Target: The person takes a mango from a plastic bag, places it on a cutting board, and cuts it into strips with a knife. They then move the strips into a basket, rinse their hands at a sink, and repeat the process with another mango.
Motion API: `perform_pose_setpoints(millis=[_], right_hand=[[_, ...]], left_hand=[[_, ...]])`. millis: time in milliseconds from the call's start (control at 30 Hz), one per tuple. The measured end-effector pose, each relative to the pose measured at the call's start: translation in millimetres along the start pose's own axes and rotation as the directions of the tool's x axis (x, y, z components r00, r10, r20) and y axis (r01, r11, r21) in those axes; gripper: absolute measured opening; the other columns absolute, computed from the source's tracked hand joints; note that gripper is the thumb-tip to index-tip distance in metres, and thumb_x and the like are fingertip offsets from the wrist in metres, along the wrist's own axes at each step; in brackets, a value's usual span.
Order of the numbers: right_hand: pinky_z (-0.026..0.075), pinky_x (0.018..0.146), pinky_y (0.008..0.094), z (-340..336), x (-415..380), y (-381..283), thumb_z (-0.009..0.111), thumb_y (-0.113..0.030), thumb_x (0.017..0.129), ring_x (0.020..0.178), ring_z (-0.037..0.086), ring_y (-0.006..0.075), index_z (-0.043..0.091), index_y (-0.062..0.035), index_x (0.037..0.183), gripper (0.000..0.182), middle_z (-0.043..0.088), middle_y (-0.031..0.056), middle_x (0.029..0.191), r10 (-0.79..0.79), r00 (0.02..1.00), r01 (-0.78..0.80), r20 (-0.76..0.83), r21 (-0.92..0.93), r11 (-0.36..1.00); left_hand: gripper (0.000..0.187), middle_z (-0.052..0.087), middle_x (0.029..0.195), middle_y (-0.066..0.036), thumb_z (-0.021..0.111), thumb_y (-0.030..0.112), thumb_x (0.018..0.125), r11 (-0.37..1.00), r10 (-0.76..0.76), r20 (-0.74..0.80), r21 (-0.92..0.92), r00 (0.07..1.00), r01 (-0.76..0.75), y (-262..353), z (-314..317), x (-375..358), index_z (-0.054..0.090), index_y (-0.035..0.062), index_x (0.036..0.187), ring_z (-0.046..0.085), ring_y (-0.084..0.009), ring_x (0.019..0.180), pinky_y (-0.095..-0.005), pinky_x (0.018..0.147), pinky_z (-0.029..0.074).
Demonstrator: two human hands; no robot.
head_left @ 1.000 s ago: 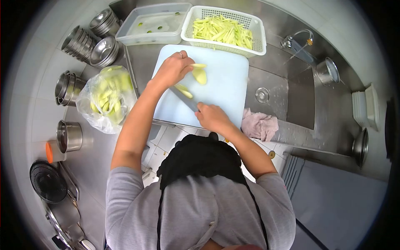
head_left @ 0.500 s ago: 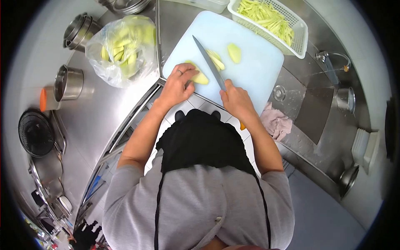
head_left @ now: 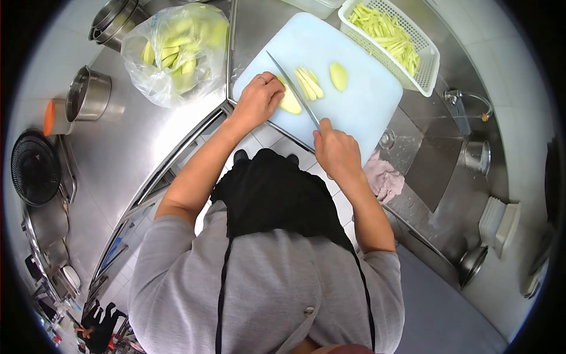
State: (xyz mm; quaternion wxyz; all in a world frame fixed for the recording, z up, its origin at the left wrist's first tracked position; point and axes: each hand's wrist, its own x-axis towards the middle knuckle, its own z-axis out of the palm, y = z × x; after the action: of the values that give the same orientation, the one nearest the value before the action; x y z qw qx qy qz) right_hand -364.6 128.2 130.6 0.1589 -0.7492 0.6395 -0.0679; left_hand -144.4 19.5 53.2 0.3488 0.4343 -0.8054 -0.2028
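Knife (head_left: 292,88) of long steel in the clenched right hand (head_left: 335,150); left hand (head_left: 257,100) fingers curl onto the pale yellow piece (head_left: 290,104) near the white cutting board (head_left: 365,100) edge; white slotted basket (head_left: 421,56) holds strips, probably potato.

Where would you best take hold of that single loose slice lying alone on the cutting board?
Pinch the loose slice across its narrow width, by the long edges, coming from above. It lies flat on the cutting board, clear of the knife and both hands.

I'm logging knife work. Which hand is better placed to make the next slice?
Right: the right hand grips the knife, its blade beside the potato piece that the left hand steadies.
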Motion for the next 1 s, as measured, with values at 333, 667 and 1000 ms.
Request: perform_pose_setpoints(millis=[333,667,1000], right_hand=[[0.057,0.053,0.0504,6,-6,-3,0.060,-0.011,0.098,0.057,0.069,0.0410,0.053,-0.0011,0.095,0.013,0.065,0.0212,0.062,-0.055,0.998,0.049,-0.039,-0.131,0.990],[0.058,0.057,0.0534,29,21,10,0.057,0.000,0.089,0.063,0.072,0.0452,0.051,0.0014,0.093,0.007,0.068,0.0277,0.067,-0.066,0.998,0.067,0.009,-0.076,0.995],[0.059,0.060,0.0530,4,12,-8,0.056,0.000,0.091,0.066,0.073,0.0460,0.051,0.0022,0.095,0.007,0.069,0.0281,0.069,-0.056,0.996,0.063,0.069,-0.109,0.992]], left_hand=[[0.011,0.067,0.097,-0.013,0.075,0.005,0.089,1.000,0.005,-0.039,-0.017,0.999,-0.006,8,10,9,0.073,0.0038,0.100,0.065,-0.0345,0.090,-0.0433,0.080,0.054],[0.009,0.066,0.094,-0.012,0.074,0.003,0.087,1.000,0.008,-0.075,-0.025,0.997,-0.010,6,15,6,0.072,0.0036,0.095,0.065,-0.0355,0.090,-0.0439,0.079,0.054],[0.008,0.066,0.094,-0.013,0.073,0.003,0.088,1.000,-0.021,-0.036,-0.019,0.999,0.020,10,10,0,0.070,0.0036,0.096,0.065,-0.0357,0.090,-0.0457,0.079,0.054]])
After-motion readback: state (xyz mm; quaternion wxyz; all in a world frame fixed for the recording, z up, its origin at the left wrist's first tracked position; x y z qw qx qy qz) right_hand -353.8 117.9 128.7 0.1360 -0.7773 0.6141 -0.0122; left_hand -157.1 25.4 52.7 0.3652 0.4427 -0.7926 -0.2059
